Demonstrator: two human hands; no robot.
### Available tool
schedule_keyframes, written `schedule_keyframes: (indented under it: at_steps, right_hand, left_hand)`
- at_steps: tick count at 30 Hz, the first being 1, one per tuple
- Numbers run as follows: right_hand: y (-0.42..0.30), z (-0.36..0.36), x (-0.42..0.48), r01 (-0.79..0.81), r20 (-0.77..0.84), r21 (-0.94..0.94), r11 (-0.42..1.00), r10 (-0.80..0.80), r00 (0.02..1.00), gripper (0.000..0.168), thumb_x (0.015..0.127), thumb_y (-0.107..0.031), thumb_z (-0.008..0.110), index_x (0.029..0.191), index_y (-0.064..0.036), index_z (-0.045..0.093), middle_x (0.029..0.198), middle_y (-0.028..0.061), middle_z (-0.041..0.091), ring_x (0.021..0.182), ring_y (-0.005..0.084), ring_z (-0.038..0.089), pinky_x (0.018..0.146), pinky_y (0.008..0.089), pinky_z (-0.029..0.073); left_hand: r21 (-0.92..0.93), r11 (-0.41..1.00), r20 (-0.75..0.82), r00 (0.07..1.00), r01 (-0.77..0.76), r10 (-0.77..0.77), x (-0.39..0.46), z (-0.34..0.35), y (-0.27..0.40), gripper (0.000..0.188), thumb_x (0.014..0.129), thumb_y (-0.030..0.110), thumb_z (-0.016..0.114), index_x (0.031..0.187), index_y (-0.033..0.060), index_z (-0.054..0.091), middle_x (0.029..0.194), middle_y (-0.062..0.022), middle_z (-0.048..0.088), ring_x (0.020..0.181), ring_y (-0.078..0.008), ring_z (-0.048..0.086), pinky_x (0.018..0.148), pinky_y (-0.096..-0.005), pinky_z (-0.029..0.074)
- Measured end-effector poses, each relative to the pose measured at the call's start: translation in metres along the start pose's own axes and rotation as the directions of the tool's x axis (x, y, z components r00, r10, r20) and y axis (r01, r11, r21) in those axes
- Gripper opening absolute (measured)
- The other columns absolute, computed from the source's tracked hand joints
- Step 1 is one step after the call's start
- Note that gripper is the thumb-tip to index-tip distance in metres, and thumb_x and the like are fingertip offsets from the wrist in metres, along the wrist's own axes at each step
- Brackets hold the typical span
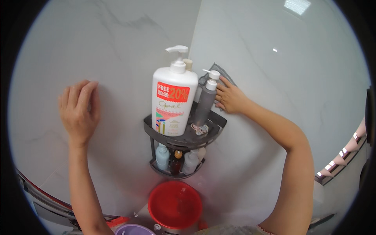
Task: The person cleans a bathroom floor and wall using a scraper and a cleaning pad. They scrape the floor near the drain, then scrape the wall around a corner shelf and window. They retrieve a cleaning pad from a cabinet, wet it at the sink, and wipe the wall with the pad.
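My right hand (230,95) presses a grey cloth (224,73) against the right wall, just behind a grey pump bottle (205,102) with a white top. My left hand (80,108) is raised before the left wall with its fingers curled, and nothing shows in it. Between the hands, a large white Opal pump bottle (173,100) stands on the upper tier of a dark corner shelf (176,141), left of the grey bottle. A cream cap (188,64) shows behind the white bottle; the rest of it is hidden.
The lower tier holds a light blue bottle (162,157), a brown bottle (176,163) and a pale bottle (190,162). Below are a red basin (175,204) and the rim of a purple basin (134,226). A dark-framed rack (324,177) is at the far right.
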State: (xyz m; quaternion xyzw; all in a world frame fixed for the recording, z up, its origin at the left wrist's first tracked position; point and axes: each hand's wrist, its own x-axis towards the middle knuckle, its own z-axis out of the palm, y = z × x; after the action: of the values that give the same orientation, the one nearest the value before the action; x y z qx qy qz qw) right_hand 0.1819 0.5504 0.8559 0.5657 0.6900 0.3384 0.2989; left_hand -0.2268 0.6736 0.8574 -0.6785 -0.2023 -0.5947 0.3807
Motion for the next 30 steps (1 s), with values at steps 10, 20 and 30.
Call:
schedule_keyframes:
  at_steps: [10,20,30]
  right_hand:
    - [-0.067,0.023,-0.189,-0.129,0.022,0.107,0.986,0.127,0.992,0.058,0.087,-0.036,0.047,0.137,-0.012,0.03,0.142,0.0004,0.029,0.131,0.0186,0.024,0.109,0.0443,0.016]
    - [-0.099,0.038,-0.244,-0.38,-0.054,0.022,0.925,0.381,0.923,0.056,0.08,-0.034,0.055,0.131,-0.016,0.042,0.133,-0.0011,0.041,0.12,0.0178,0.038,0.099,0.0475,0.028]
    - [-0.068,0.034,-0.079,-0.291,-0.266,0.159,0.943,0.325,0.908,0.057,0.083,-0.025,0.05,0.135,-0.007,0.034,0.142,0.0034,0.031,0.132,0.0182,0.025,0.108,0.0421,0.016]
  left_hand:
    - [0.009,1.0,0.017,1.0,0.005,-0.005,-0.004,0.001,-0.003,0.015,0.076,0.003,0.064,0.089,0.01,0.061,0.085,0.0015,0.059,0.073,-0.0145,0.053,0.065,-0.0273,0.038]
    - [0.062,0.998,0.029,0.999,-0.021,0.02,-0.002,0.002,-0.002,0.015,0.075,0.006,0.065,0.088,0.0124,0.062,0.088,0.0026,0.059,0.077,-0.0133,0.054,0.069,-0.0265,0.04]
    - [0.119,0.993,0.061,0.998,0.009,-0.017,-0.006,0.007,-0.002,0.013,0.079,0.008,0.064,0.09,0.0135,0.061,0.09,0.0027,0.06,0.079,-0.013,0.054,0.073,-0.0266,0.04]
